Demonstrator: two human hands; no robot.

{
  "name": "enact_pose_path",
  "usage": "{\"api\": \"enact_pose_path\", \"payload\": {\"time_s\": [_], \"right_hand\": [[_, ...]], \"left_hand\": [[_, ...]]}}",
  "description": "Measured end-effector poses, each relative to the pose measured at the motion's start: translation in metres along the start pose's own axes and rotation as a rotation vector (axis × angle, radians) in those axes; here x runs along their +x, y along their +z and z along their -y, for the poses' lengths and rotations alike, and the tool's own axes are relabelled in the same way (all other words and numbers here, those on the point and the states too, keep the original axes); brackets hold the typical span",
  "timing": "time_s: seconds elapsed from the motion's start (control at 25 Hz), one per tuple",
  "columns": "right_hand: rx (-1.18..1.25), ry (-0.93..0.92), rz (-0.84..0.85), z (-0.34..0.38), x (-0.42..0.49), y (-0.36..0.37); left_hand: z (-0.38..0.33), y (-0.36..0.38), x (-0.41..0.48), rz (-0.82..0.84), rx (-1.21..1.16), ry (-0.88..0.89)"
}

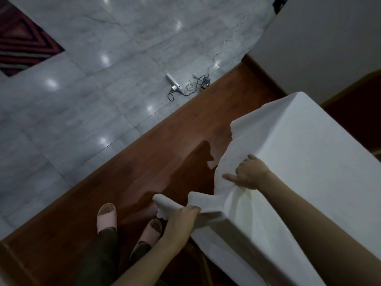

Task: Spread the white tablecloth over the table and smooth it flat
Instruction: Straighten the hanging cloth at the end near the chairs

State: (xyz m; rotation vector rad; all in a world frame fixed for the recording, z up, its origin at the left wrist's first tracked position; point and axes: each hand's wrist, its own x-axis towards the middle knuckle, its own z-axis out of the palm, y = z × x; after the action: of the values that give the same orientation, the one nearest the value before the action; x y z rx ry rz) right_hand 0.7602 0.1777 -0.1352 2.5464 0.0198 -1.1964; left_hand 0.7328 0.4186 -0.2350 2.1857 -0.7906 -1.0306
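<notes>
The white tablecloth (305, 153) lies over the table at the right and hides its top; its side hangs down over the near edge. My left hand (182, 217) grips a bunched corner of the cloth, held out to the left of the table above the wooden floor. My right hand (250, 172) pinches the cloth at the table's edge, a little further along, with a finger sticking out to the left. Between my two hands the fabric is creased and folded.
My feet in pink slippers (107, 215) stand on a brown wooden floor strip (156, 153) beside the table. A white power strip with cables (175, 83) lies on the grey marble tiles beyond. A striped rug (22, 42) is at far left, a white wall (321, 42) at upper right.
</notes>
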Motion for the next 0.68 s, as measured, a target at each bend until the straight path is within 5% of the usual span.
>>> {"api": "enact_pose_path", "payload": {"time_s": [0.12,0.32,0.68], "right_hand": [[0.053,-0.105,-0.19,0.008,-0.015,0.018],[0.256,-0.295,-0.262,0.044,-0.038,0.033],[0.204,0.114,-0.244,-0.033,-0.02,0.026]], "left_hand": [[-0.01,-0.004,0.004,-0.056,0.011,0.098],[-0.032,-0.007,0.012,-0.071,-0.04,0.277],[-0.033,-0.003,0.015,-0.039,0.065,0.265]]}}
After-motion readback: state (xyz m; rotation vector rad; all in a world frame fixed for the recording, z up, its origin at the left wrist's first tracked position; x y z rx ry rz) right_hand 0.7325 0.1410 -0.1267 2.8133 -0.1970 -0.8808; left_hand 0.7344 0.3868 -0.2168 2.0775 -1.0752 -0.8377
